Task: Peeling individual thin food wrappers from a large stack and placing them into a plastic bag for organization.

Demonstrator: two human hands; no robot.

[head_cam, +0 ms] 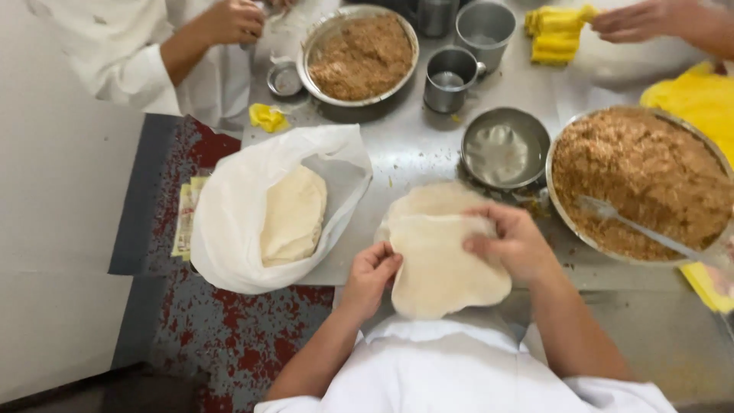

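At the far left a white plastic bag sits at the edge of the steel tabletop, its mouth open, with a stack of pale flat wrappers inside. Behind it lies a small crumpled yellow scrap, and a co-worker's hand in a white sleeve hovers near a tiny metal cup. Next comes a round metal bowl heaped with brown crumbly filling. To its right stand two metal mugs, the nearer one with a little liquid at the bottom, the farther one seemingly the same. Below them a small steel bowl holds a whitish liquid. At the right a large metal bowl is full of the same brown filling, with a spoon resting in it, handle toward the right edge. Yellow folded pieces lie at the top right under another person's hand.

In the middle front, a pale round dough sheet lies on top of another sheet on the tabletop, just before the small steel bowl. The left hand curls at its left rim, fingers bent and pinching the edge. The right hand rests palm down on the upper right part, fingertips pressing onto the sheet, forearm angled in from the lower right.
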